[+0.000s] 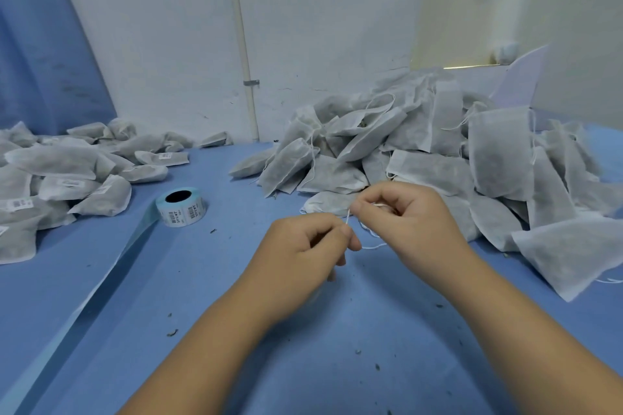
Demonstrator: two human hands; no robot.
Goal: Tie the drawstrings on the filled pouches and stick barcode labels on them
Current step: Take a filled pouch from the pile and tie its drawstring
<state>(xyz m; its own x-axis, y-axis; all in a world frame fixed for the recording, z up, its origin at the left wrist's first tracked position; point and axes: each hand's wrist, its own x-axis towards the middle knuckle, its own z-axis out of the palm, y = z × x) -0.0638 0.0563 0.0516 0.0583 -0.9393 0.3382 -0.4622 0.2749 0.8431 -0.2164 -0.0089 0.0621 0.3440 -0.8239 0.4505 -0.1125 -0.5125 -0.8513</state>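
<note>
Over blue cloth (188, 280), left hand (303, 249) and right hand (404, 216) pinch thin white drawstring (347, 218).

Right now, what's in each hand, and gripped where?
The white drawstring of one pouch: left hand pinches a free strand at the fingertips, right hand pinches it nearer the pouch.

We see bare blue tabletop (236, 330) in front of us, a lane running to the wall (168, 44) between two heaps. The unlabelled pouches (438, 145) block the right, labelled pouches (67, 178) the left; the label roll (182, 207) and its trailing strip (101, 280) cross the left approach.
</note>
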